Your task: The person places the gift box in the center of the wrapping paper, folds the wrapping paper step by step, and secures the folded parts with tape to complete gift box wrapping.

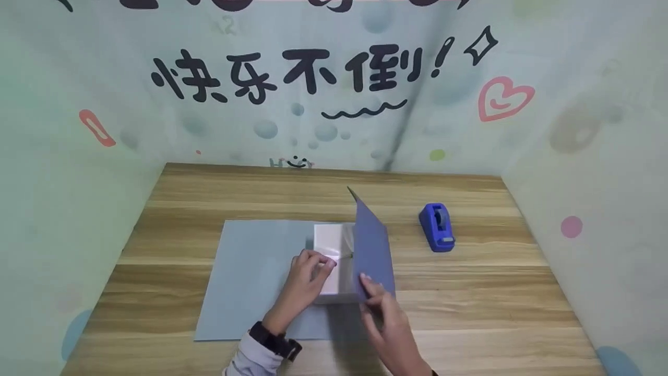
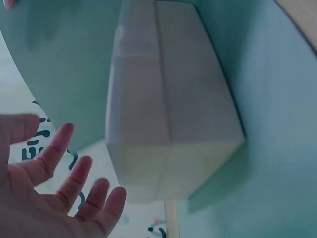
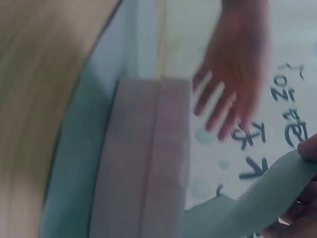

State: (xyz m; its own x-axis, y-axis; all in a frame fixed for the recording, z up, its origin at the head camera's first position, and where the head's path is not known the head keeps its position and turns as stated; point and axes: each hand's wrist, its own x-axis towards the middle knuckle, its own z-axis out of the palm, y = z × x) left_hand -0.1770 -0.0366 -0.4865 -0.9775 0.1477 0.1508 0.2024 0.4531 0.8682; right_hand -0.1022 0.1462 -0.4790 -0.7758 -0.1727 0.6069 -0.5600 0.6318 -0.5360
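Note:
A white box [image 1: 327,236] sits on a large grey-blue sheet of paper [image 1: 253,271] on the table. My right hand [image 1: 391,329] holds the near edge of the sheet's raised right side [image 1: 374,253], thumb and fingers on either face, as the right wrist view also shows on the right hand [image 3: 302,210]. That raised side stands steeply beside the box and bends over at its far corner. Over the box's left part hovers my left hand [image 1: 302,279]; in the left wrist view its fingers [image 2: 64,191] are spread and loosely bent, holding nothing, beside the box [image 2: 168,99].
A blue tape dispenser [image 1: 437,230] with a roll in it stands on the wooden table [image 1: 485,292], right of the paper. Printed cloth [image 1: 334,130] hangs behind the table and along both sides. A dark strap [image 1: 274,342] circles the left wrist.

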